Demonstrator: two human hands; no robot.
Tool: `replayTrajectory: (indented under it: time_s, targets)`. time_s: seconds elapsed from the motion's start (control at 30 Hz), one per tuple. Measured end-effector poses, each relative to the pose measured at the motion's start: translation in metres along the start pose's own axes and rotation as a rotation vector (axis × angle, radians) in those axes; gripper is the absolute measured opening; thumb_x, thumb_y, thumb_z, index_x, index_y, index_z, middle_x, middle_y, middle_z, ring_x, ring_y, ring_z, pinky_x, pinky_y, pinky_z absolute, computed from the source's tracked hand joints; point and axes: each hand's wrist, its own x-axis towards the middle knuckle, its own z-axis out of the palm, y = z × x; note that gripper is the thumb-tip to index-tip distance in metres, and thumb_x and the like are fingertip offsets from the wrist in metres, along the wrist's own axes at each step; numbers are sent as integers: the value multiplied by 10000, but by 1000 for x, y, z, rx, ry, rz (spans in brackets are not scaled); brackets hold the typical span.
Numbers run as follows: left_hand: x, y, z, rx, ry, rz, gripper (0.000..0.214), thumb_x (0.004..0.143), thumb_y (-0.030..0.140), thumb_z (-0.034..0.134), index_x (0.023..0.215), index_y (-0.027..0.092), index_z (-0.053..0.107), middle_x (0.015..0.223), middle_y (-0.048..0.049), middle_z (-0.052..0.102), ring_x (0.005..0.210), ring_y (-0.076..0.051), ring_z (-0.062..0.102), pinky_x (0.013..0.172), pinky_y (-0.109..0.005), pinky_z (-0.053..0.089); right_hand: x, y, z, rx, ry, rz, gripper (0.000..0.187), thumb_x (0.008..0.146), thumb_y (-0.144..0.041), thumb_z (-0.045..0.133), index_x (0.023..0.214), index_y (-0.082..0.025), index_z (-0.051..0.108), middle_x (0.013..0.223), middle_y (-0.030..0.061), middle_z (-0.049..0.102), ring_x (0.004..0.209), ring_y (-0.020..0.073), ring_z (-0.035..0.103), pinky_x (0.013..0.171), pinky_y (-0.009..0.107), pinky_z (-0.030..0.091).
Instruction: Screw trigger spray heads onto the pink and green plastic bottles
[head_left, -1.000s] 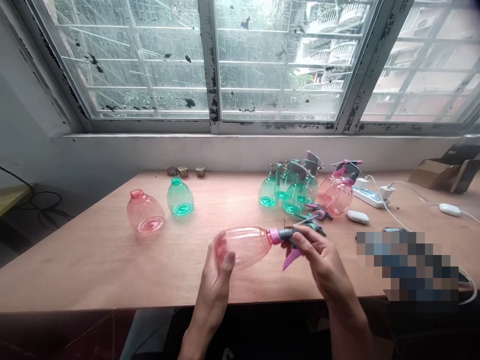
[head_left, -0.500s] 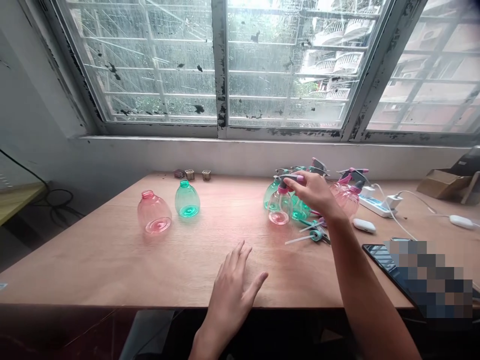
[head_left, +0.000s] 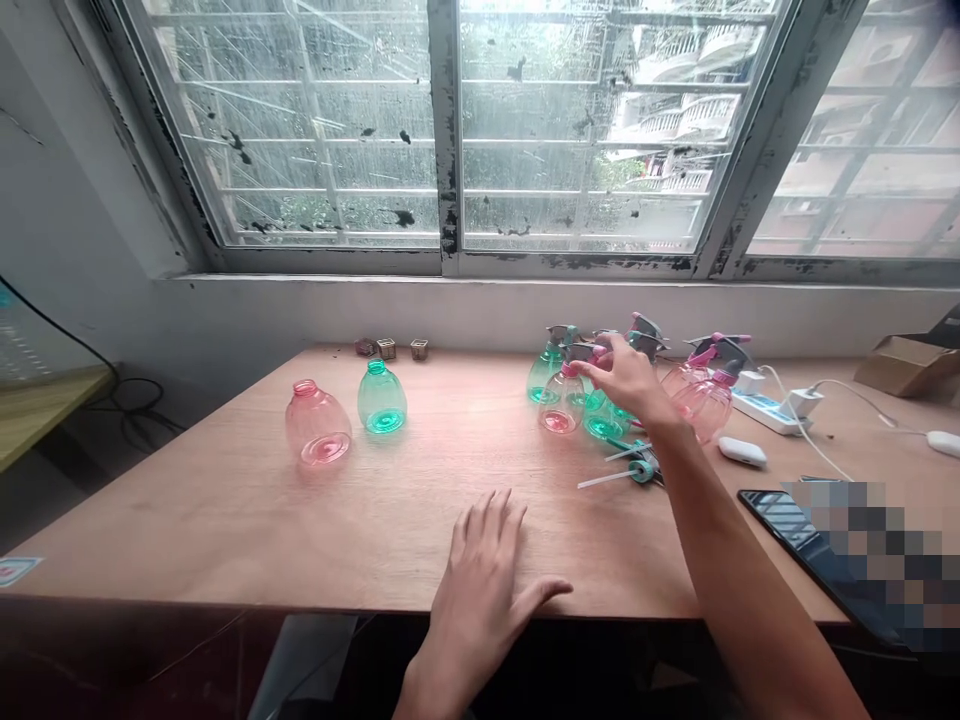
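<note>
My right hand (head_left: 628,381) reaches out over the wooden table (head_left: 225,520), fingers closed on the grey and pink trigger head of a pink spray bottle (head_left: 559,405). That bottle stands upright on the table beside a cluster of green spray bottles (head_left: 545,369). My left hand (head_left: 486,572) lies flat near the table's front edge, fingers spread, holding nothing. Two bottles without heads stand to the left: a pink bottle (head_left: 318,427) and a green bottle (head_left: 381,399).
More pink spray bottles (head_left: 705,402) stand right of the cluster. Loose trigger heads with tubes (head_left: 634,467) lie in front of it. A power strip (head_left: 772,413), white case (head_left: 742,452), phone (head_left: 780,513) and cardboard box (head_left: 900,366) are at the right. Small pots (head_left: 387,348) sit by the wall.
My right hand carried the assembled pink spray bottle from in front of me to the cluster and stood it upright there. My left hand let go and came down flat on the table.
</note>
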Motion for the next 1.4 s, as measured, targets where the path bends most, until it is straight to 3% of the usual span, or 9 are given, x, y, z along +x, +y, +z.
replayTrajectory:
  time_s: [0.17,0.3,0.4,0.53,0.7,0.9,1.13,1.27,1.4]
  targets:
    - [0,-1,-10,-74,-138,7,756,933,703,515,1519,227,483,1618,-168,473,1535,-392,389,1240,-646,322,-47,10,-23,-16,-57,140,978,886,-692,650,1623,-160,291,1299,239,708,1044,403,726,784,446,556]
    - [10,-8,-25,-117,-150,83,710,900,673,608,1447,222,574,1522,-182,583,1452,-397,512,1202,-598,403,-109,39,-15,-112,-56,170,710,954,-665,513,1452,-160,544,1328,209,698,1228,424,649,1004,543,513]
    - [36,-19,-42,-82,-5,88,630,896,624,649,1362,201,639,1448,-197,639,1444,-413,514,1227,-609,342,-150,65,6,-305,-17,197,648,965,-626,432,1353,-147,630,1556,222,512,1408,486,474,1093,630,433]
    - [89,-41,-77,-30,232,8,659,949,576,590,1445,146,537,1523,-222,543,1532,-410,368,1274,-590,201,-180,81,28,-353,-12,235,731,971,-652,340,1478,-161,529,1516,211,548,1379,472,507,1118,683,388]
    - [143,-74,-115,83,412,-106,622,901,416,720,1413,121,527,1537,-213,505,1523,-378,358,1260,-527,255,-183,74,35,-257,91,90,686,924,-727,407,1209,-170,687,1583,256,437,1446,506,405,1107,706,379]
    - [171,-111,-120,244,577,-391,551,938,331,694,1438,182,517,1562,-152,469,1457,-369,435,1191,-643,353,-182,65,30,54,-84,-66,484,956,-601,556,1234,-214,641,1509,182,552,1377,399,529,1127,602,438]
    - [160,-100,-99,235,505,-347,704,875,194,753,1498,141,432,1519,-213,481,1373,-381,521,1142,-581,436,-182,57,25,121,-180,-122,453,918,-560,662,1260,-263,687,1463,122,617,1334,390,547,1119,621,446]
    - [121,-65,-79,116,448,-242,915,789,70,788,1562,138,302,1531,-240,452,1456,-402,454,1192,-538,395,-182,58,25,67,-197,-140,483,883,-568,707,1258,-263,702,1481,129,598,1366,416,522,1121,666,418]
    - [67,-35,-46,-77,419,-205,954,826,298,818,1569,228,224,1556,-191,467,1471,-343,476,1197,-498,417,-183,57,26,45,-220,-131,488,947,-541,640,1346,-261,656,1578,140,506,1422,401,497,1139,652,415]
